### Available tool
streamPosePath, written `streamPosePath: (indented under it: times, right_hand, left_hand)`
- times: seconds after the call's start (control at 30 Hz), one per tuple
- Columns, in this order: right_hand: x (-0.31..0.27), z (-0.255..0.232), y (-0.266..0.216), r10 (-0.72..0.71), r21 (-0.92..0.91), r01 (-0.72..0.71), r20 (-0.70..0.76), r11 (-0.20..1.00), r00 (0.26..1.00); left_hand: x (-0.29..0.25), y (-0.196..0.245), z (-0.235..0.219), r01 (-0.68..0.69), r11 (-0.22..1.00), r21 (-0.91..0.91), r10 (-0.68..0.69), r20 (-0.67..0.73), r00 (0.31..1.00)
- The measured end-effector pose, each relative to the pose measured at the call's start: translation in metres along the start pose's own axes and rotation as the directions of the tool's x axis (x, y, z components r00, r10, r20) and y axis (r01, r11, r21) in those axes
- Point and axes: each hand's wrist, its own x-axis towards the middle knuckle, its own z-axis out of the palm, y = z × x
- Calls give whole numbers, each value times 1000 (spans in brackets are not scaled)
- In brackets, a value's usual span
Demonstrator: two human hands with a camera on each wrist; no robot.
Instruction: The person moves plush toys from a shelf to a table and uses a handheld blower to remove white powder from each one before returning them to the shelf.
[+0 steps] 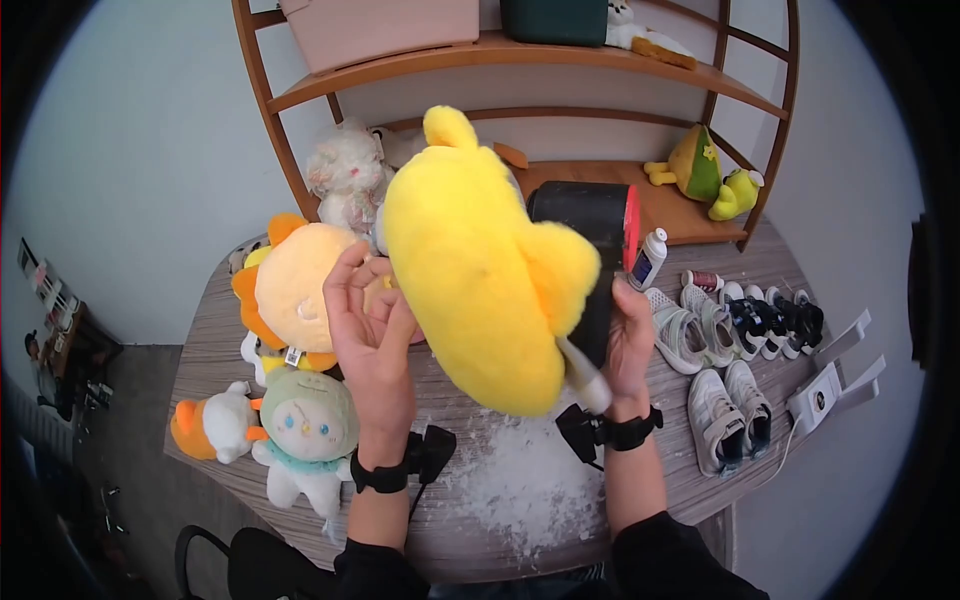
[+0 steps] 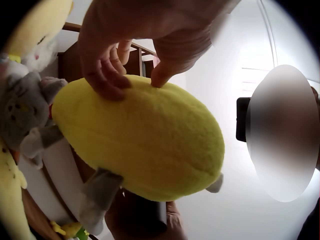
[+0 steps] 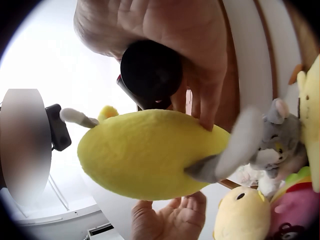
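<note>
A yellow plush toy (image 1: 470, 280) with grey-and-white limbs is held up above the table. My left hand (image 1: 372, 350) is at its left side; in the left wrist view, the thumb and fingertips of that hand (image 2: 145, 30) pinch the surface of the yellow plush (image 2: 145, 135). On the other side my right hand (image 1: 628, 345) grips a black device (image 1: 585, 212) with a red rim. The right wrist view shows the device's round black end (image 3: 151, 70) in the palm, with fingertips of the right hand (image 3: 200, 35) against the plush.
White powdery or fluffy material (image 1: 525, 480) lies on the table below. Plush toys (image 1: 310, 420) stand at the left. Several shoes (image 1: 718, 415), a white bottle (image 1: 650, 258) and a white device with antennas (image 1: 817, 400) are at the right. A wooden shelf (image 1: 540, 60) rises behind.
</note>
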Motion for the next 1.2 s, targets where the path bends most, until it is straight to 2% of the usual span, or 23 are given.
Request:
streamPosePath:
  times: [0.03, 0.1, 0.13, 0.2, 0.23, 0.3, 0.33, 0.43, 0.47, 0.57, 0.63, 0.7, 0.77, 0.87, 0.97, 1.13, 1.2]
  right_hand:
    - [0, -2, 3, -10, -38, 9, -26, 999, 1000]
    - [-1, -6, 4, 23, 199, -28, 25, 980, 999]
    - [0, -7, 6, 26, 290, -48, 79, 956, 997]
    - [-1, -3, 5, 44, 259, -58, 60, 964, 997]
    - [-3, 4, 1, 55, 134, -53, -11, 990, 998]
    - [-5, 4, -1, -21, -161, 11, -57, 987, 998]
    - [-7, -1, -2, -92, -319, 81, -20, 944, 996]
    - [-7, 1, -3, -26, -107, 28, 14, 994, 1000]
    - [-6, -11, 0, 19, 62, -22, 48, 998, 999]
    - [1, 0, -2, -44, -14, 42, -233, 999, 971]
    - [5, -9, -13, -22, -21, 19, -150, 1000, 988]
    - [10, 5, -18, -134, -126, 109, -209, 986, 969]
    - [15, 11, -22, -228, -237, 177, -205, 955, 952]
    - [12, -7, -31, -176, -296, 163, -16, 941, 984]
    - [7, -3, -34, -84, -329, 94, 45, 940, 995]
    - [8, 10, -22, -99, -405, 99, 21, 909, 995]
    - [8, 10, -20, -90, -439, 107, 60, 892, 994]
  left_hand:
    - [2, -2, 0, 4, 1000, -6, -4, -25, 1000]
    - [5, -5, -3, 13, 1000, -12, -14, -77, 997]
    - [5, -5, -8, 44, 998, -43, -44, 0, 999]
    - [5, -4, -16, 111, 988, -103, -94, 159, 983]
    - [5, -4, -17, 138, 984, -116, -118, 168, 979]
    - [3, -4, -18, 196, 971, -138, -169, 187, 968]
    - [3, -6, -21, 226, 963, -148, -194, 204, 960]
    - [3, -10, -26, 296, 936, -190, -251, 230, 940]
    - [2, -9, -25, 305, 928, -215, -257, 223, 940]
    - [4, -5, -17, 267, 937, -226, -243, 130, 961]
    - [4, -2, -14, 232, 949, -216, -225, 53, 973]
    - [6, 0, -12, 187, 957, -221, -193, -7, 981]
    - [8, 2, -15, 204, 956, -210, -202, 31, 979]
    - [8, 0, -16, 217, 957, -195, -214, 38, 976]
    - [9, -1, -14, 184, 970, -158, -183, 22, 983]
    - [6, -4, -14, 133, 984, -119, -132, 11, 991]
    - [6, 1, -11, 135, 985, -103, -135, 9, 991]
